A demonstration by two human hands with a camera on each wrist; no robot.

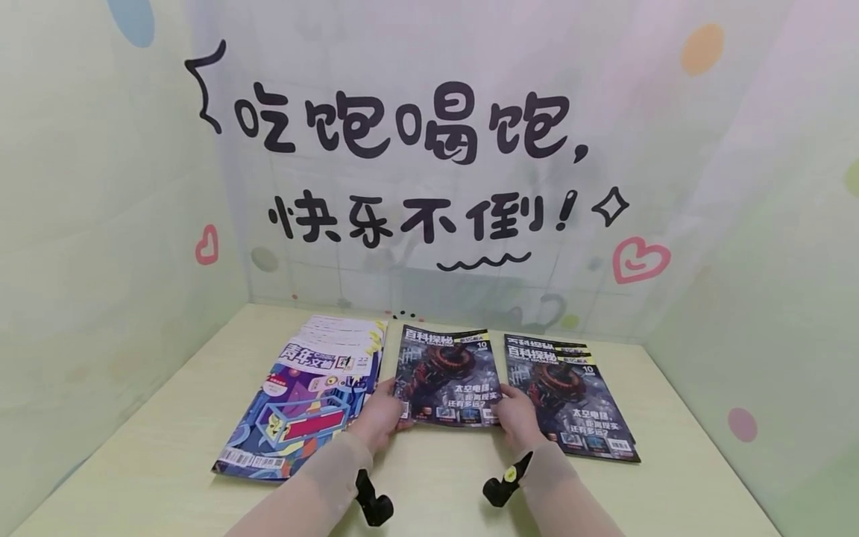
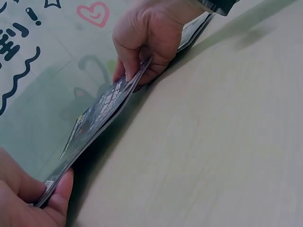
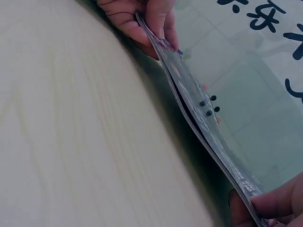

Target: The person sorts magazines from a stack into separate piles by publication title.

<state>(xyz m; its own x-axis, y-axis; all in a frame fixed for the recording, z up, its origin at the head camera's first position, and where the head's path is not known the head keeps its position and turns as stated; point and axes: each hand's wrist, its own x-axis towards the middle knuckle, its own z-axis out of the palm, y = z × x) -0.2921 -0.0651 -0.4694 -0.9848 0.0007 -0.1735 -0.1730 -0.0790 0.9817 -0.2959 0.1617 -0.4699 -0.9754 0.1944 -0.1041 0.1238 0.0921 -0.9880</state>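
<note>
Both hands hold a dark magazine [image 1: 448, 373] with white Chinese lettering on its cover. My left hand [image 1: 381, 410] pinches its left near corner, and my right hand [image 1: 517, 412] grips the right near corner. The left wrist view has thumbs on top and fingers under the magazine [image 2: 102, 111]. Its near edge [image 3: 194, 120] is raised off the tabletop, with the pages slightly parted. Whether its far edge touches the table cannot be told. To the right, matching magazines [image 1: 570, 406] lie overlapped; a stack of colourful magazines [image 1: 302, 410] lies to the left.
The pale wooden table [image 1: 443, 485] carries both piles, one close beside each hand. Behind it hangs a light printed curtain [image 1: 416, 291] with black lettering, and similar curtains close off both sides. A small black device is strapped to each wrist.
</note>
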